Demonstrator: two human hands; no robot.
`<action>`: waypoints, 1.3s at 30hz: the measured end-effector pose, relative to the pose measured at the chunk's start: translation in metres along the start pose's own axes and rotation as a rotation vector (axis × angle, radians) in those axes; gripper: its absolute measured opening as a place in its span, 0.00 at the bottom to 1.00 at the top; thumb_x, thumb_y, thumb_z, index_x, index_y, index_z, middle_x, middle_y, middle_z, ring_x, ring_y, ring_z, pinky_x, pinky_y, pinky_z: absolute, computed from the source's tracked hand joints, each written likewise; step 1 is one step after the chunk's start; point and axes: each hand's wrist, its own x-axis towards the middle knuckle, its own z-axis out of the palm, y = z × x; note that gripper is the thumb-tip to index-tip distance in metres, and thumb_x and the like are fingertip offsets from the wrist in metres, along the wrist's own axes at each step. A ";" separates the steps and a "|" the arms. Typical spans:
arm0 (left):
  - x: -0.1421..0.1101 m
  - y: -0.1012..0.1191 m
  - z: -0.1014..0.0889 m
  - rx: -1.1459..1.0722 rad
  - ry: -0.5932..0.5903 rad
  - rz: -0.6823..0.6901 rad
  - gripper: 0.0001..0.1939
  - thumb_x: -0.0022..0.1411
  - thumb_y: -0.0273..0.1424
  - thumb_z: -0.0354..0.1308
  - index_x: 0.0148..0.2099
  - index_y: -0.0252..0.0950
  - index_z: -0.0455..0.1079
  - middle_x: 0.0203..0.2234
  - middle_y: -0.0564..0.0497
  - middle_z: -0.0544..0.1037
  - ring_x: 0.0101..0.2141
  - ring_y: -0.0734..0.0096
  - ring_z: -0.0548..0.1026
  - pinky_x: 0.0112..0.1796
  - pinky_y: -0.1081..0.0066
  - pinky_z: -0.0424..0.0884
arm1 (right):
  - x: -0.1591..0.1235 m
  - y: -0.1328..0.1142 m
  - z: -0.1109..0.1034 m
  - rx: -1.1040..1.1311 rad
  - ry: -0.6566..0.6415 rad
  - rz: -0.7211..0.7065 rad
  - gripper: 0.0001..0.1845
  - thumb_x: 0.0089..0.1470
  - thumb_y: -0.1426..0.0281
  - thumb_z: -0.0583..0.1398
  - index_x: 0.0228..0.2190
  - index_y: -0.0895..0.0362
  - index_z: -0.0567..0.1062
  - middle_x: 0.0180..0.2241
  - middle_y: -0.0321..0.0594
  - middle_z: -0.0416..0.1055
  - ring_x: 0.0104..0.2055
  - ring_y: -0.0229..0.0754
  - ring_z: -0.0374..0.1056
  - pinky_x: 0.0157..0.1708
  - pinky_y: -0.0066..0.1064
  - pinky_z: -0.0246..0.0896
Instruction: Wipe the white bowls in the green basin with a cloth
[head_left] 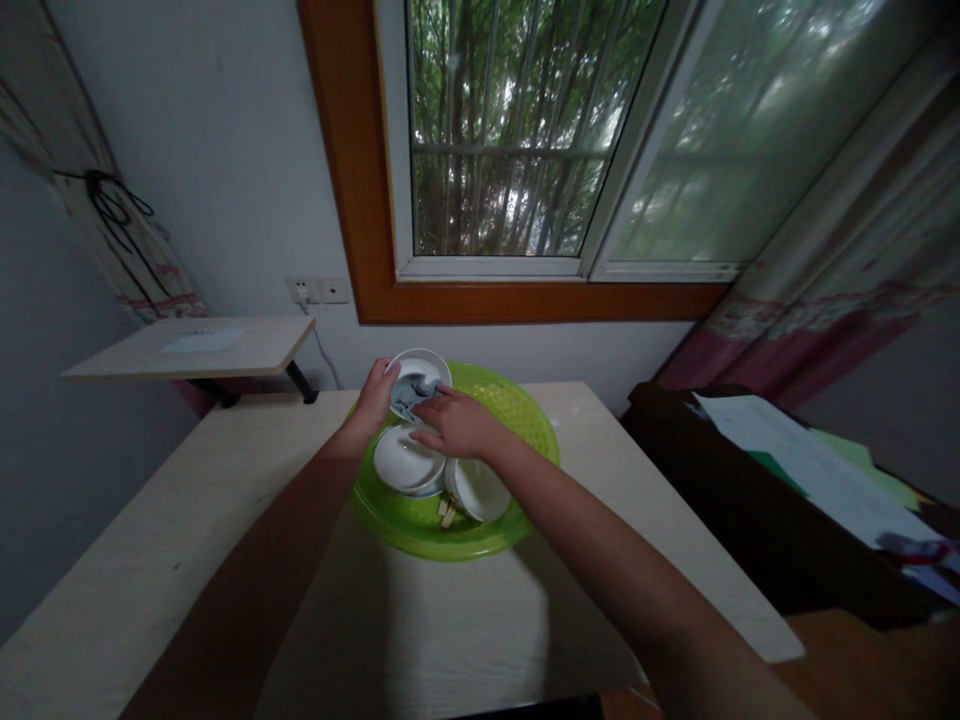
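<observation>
My left hand [373, 393] grips the left rim of a white plate [424, 362], which is tilted up over the far side of a green plastic basket [457, 548]. A grey cloth [409, 393] lies against the plate's face, with the fingers of my right hand [455, 422] closed on it. Just below, a stack of white plates [406, 460] rests in the basket. To its right a white bowl [482, 490] leans on its side, partly beneath my right wrist. Pale wooden pieces [447, 512], perhaps chopstick ends, show beside the bowl.
The basket stands on a pale wooden table [345, 620]. A small raised shelf [247, 345] with black legs is at the back left, a wall socket [319, 290] behind it. The window [517, 130] is ahead. Papers [795, 460] lie on dark furniture at the right.
</observation>
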 end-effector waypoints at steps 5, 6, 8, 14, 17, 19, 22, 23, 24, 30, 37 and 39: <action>0.000 -0.002 0.001 -0.031 0.013 -0.052 0.15 0.62 0.43 0.59 0.46 0.39 0.68 0.35 0.50 0.74 0.38 0.64 0.74 0.38 0.67 0.72 | -0.002 0.005 -0.004 -0.111 0.043 0.087 0.23 0.62 0.55 0.62 0.47 0.61 0.80 0.52 0.53 0.78 0.62 0.54 0.68 0.73 0.51 0.36; 0.000 -0.002 0.001 -0.035 0.012 -0.055 0.16 0.62 0.43 0.59 0.46 0.39 0.67 0.35 0.51 0.74 0.37 0.64 0.74 0.38 0.67 0.72 | -0.002 0.005 -0.004 -0.127 0.051 0.106 0.23 0.60 0.57 0.63 0.48 0.61 0.80 0.53 0.54 0.77 0.64 0.55 0.66 0.73 0.52 0.34; 0.000 -0.002 0.001 -0.034 0.015 -0.049 0.16 0.62 0.43 0.59 0.47 0.39 0.67 0.35 0.51 0.74 0.37 0.65 0.74 0.38 0.68 0.72 | -0.002 0.005 -0.005 -0.146 0.061 0.130 0.23 0.60 0.59 0.64 0.49 0.62 0.80 0.55 0.55 0.76 0.66 0.55 0.63 0.73 0.52 0.32; -0.001 -0.001 0.000 -0.036 -0.005 -0.049 0.16 0.62 0.43 0.59 0.46 0.39 0.68 0.35 0.51 0.74 0.36 0.65 0.74 0.38 0.68 0.71 | -0.002 0.004 -0.004 -0.122 -0.001 0.029 0.19 0.61 0.62 0.62 0.48 0.61 0.80 0.48 0.51 0.80 0.58 0.52 0.71 0.73 0.48 0.32; -0.001 0.000 0.000 -0.012 -0.005 -0.026 0.16 0.61 0.43 0.60 0.45 0.38 0.69 0.37 0.50 0.75 0.38 0.64 0.74 0.40 0.67 0.71 | -0.002 0.003 -0.005 -0.058 -0.027 -0.042 0.21 0.61 0.64 0.61 0.52 0.62 0.78 0.49 0.51 0.80 0.53 0.50 0.75 0.73 0.47 0.36; -0.001 0.000 0.000 0.002 -0.001 -0.015 0.15 0.61 0.43 0.59 0.45 0.38 0.70 0.38 0.49 0.75 0.39 0.64 0.74 0.41 0.68 0.71 | -0.002 0.001 -0.004 -0.009 -0.030 -0.077 0.25 0.61 0.64 0.61 0.57 0.62 0.74 0.53 0.52 0.78 0.55 0.49 0.74 0.72 0.46 0.38; -0.001 0.001 0.000 0.009 -0.010 -0.017 0.15 0.62 0.44 0.59 0.44 0.39 0.70 0.37 0.50 0.74 0.39 0.64 0.73 0.40 0.68 0.70 | -0.003 -0.001 -0.003 0.041 -0.036 -0.112 0.31 0.62 0.65 0.60 0.63 0.63 0.68 0.59 0.53 0.73 0.60 0.49 0.70 0.72 0.45 0.41; -0.001 0.002 0.000 0.013 -0.013 -0.020 0.15 0.62 0.44 0.58 0.44 0.40 0.70 0.36 0.50 0.74 0.39 0.64 0.73 0.40 0.68 0.70 | -0.003 -0.001 -0.003 0.051 -0.038 -0.119 0.32 0.62 0.65 0.60 0.64 0.64 0.66 0.60 0.54 0.72 0.62 0.48 0.69 0.72 0.45 0.41; -0.001 0.002 0.000 0.019 -0.013 -0.021 0.14 0.62 0.44 0.58 0.44 0.40 0.70 0.36 0.50 0.74 0.38 0.64 0.72 0.40 0.68 0.70 | -0.004 -0.002 -0.002 0.061 -0.040 -0.123 0.33 0.62 0.65 0.60 0.64 0.64 0.65 0.61 0.54 0.71 0.63 0.48 0.68 0.72 0.45 0.42; -0.004 0.008 0.001 0.057 -0.016 0.020 0.11 0.63 0.41 0.57 0.42 0.40 0.69 0.37 0.50 0.74 0.40 0.64 0.72 0.43 0.68 0.69 | -0.002 -0.001 -0.001 0.061 -0.050 -0.097 0.31 0.64 0.60 0.59 0.63 0.63 0.67 0.59 0.54 0.73 0.60 0.49 0.70 0.70 0.45 0.47; -0.004 0.006 0.002 -0.001 -0.036 -0.022 0.16 0.62 0.43 0.58 0.45 0.38 0.68 0.36 0.51 0.73 0.38 0.66 0.72 0.39 0.69 0.70 | 0.000 0.004 -0.003 -0.078 -0.001 0.052 0.18 0.61 0.64 0.63 0.50 0.60 0.78 0.49 0.51 0.79 0.54 0.50 0.73 0.70 0.47 0.45; -0.003 0.004 0.003 -0.035 -0.035 -0.033 0.17 0.61 0.44 0.59 0.46 0.38 0.67 0.36 0.51 0.73 0.37 0.67 0.72 0.38 0.69 0.70 | -0.001 0.005 -0.004 -0.119 0.025 0.082 0.13 0.62 0.68 0.62 0.47 0.59 0.79 0.48 0.50 0.80 0.56 0.50 0.71 0.71 0.48 0.41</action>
